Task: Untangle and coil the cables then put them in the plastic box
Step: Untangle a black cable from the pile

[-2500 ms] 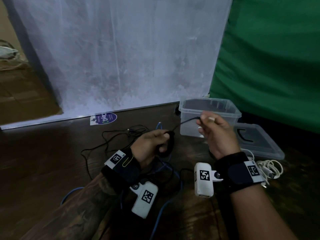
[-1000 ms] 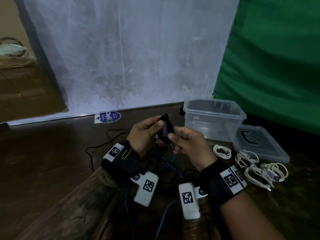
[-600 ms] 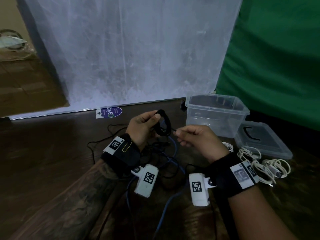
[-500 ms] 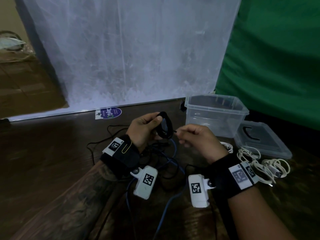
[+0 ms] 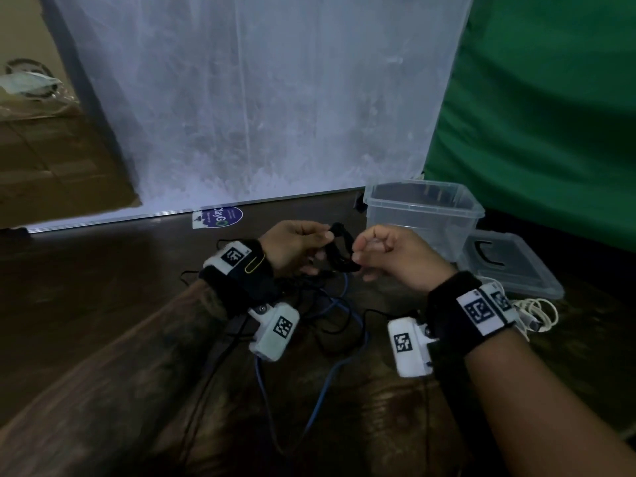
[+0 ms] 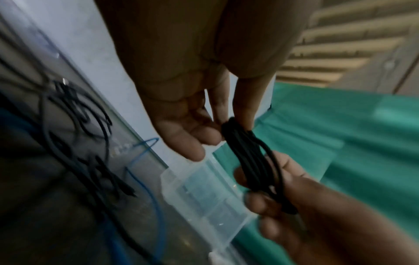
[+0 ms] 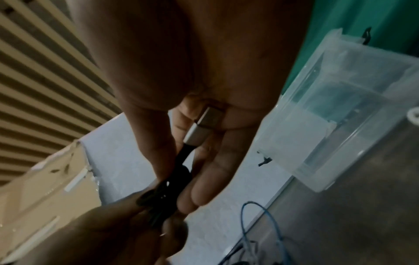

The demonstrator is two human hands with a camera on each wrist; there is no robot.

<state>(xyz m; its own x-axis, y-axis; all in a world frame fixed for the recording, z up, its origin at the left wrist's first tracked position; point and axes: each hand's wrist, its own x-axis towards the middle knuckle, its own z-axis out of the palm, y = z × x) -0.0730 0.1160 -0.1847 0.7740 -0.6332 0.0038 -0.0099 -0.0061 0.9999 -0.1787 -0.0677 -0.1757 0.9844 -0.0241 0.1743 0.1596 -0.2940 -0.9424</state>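
A black cable (image 5: 341, 250), wound into a small coil, hangs above the table between both hands. My left hand (image 5: 323, 235) pinches the coil's top between thumb and forefinger (image 6: 243, 114). Close on its right, my right hand (image 5: 358, 257) grips the coil's lower end, with the cable's silver plug (image 7: 201, 125) lying against its curled fingers. The clear plastic box (image 5: 423, 215) stands open just behind the right hand. A blue cable (image 5: 330, 370) and loose black cable (image 5: 323, 325) lie tangled on the table under the wrists.
The box's lid (image 5: 512, 270) lies flat to the right of the box. Coiled white cables (image 5: 537, 313) rest in front of the lid. A white panel (image 5: 261, 98) and a green cloth (image 5: 550, 115) stand behind the dark wooden table (image 5: 103, 287).
The right hand, which held the cable's end stretched out toward the box, has come in to the coil. The left hand has lifted the coil slightly and keeps its pinch.
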